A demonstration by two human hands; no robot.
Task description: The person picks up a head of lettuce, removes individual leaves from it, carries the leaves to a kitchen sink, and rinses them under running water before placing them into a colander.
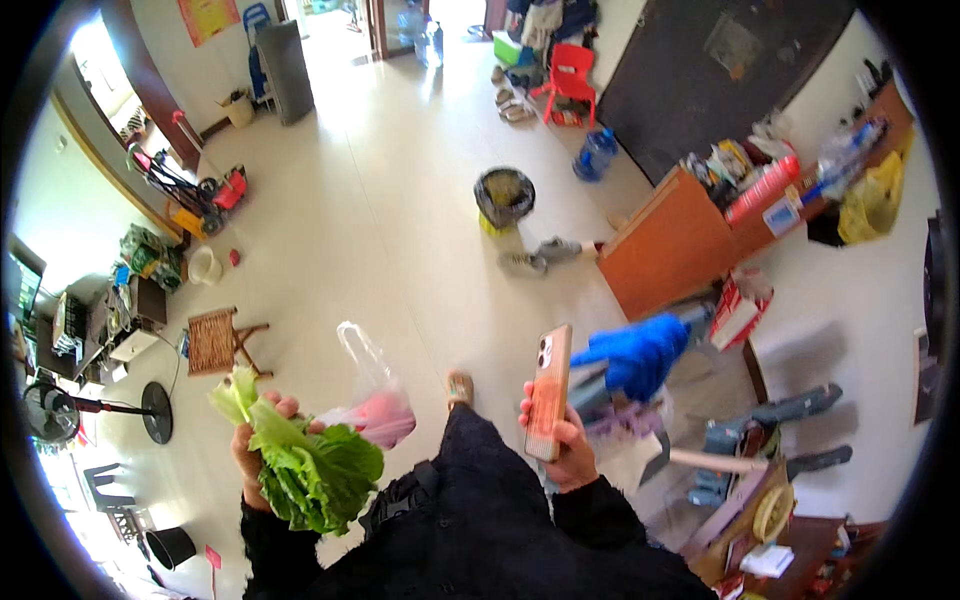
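A bunch of green leafy lettuce (pixel 325 475) is gripped by its pale stem end in my left hand (pixel 250 462), its leaves spreading to the right. Just beyond the leaves is a clear plastic bag (pixel 372 395) with something pinkish-red inside. Its handles point away from me, and I cannot tell whether it rests on anything. My right hand (pixel 572 455) is closed around a smartphone (pixel 549 392) in a pinkish-orange case, held upright with its camera side showing. Right of the phone lies a bright blue cloth (pixel 645 358) over other items.
A lined trash bin (pixel 504 197) stands ahead, with grey shoes (pixel 540 257) nearby. To the left are a woven folding stool (pixel 213 342) and a standing fan (pixel 155 412). A cluttered brown cabinet (pixel 655 245) stands right, near a red child's chair (pixel 571 80) and a dark door (pixel 715 75).
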